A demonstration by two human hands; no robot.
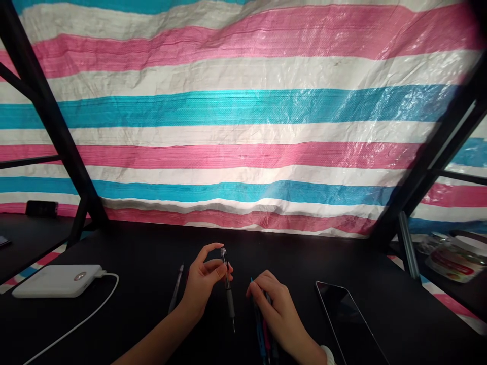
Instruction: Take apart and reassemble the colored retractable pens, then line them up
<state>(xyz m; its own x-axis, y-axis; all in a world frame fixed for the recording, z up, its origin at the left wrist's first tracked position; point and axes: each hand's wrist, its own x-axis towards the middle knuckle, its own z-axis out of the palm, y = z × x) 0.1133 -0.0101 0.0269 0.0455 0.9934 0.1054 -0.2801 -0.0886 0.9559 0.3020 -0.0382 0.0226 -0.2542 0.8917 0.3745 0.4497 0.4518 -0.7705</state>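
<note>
Left hand: The left hand (pixel 201 286) is at the lower middle of the frame. Its fingers (pixel 213 248) and thumb pinch the top end of a dark pen (pixel 229 294), which hangs a little tilted with its metal tip down. I cannot tell if the tip touches the black bench (pixel 144 241).

Right hand: The right hand (pixel 276 304) is just beside, to the right. Its fingers (pixel 262 289) curl closely over a bunch of pens (pixel 261 327) with blue and pink bodies. The lower ends go out of the bottom of the frame.

Other pen: One dark loose pen (pixel 176 289) lies on the bench, left of the left hand and apart from the others.

How things stand now: One pen is lifted alone, the bunch stays under the right hand, and one lies by itself.

Rest: A white power bank (pixel 57 281) with a white cable (pixel 95 319) is at lower left, a black phone (pixel 346 324) is at lower right, and a striped tarp (pixel 243 111) fills the upper frame.
</note>
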